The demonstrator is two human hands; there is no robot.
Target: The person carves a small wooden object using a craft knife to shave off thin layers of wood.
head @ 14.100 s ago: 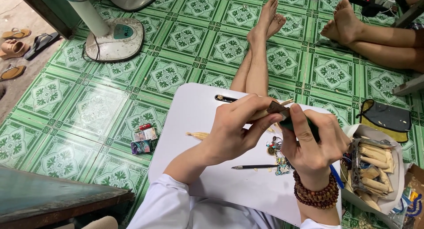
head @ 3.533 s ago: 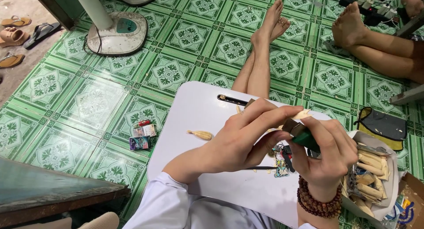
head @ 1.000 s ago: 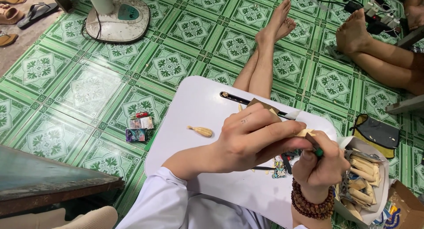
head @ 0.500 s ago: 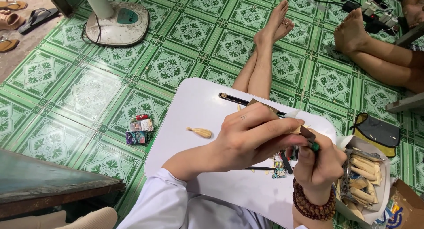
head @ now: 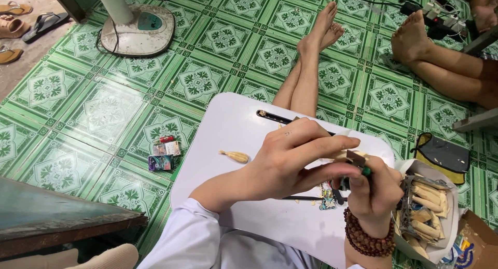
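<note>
Setting: we take this for a home floor used as a small craft corner. We note glossy green patterned floor tiles, with the round base of a standing fan on them and sandals left at the tiled edge. We sit on the floor, bare legs stretched out under a white lap table; another person's bare feet rest nearby beside a power strip. We also list a bag of pale carved wooden pieces close at the right.
</note>
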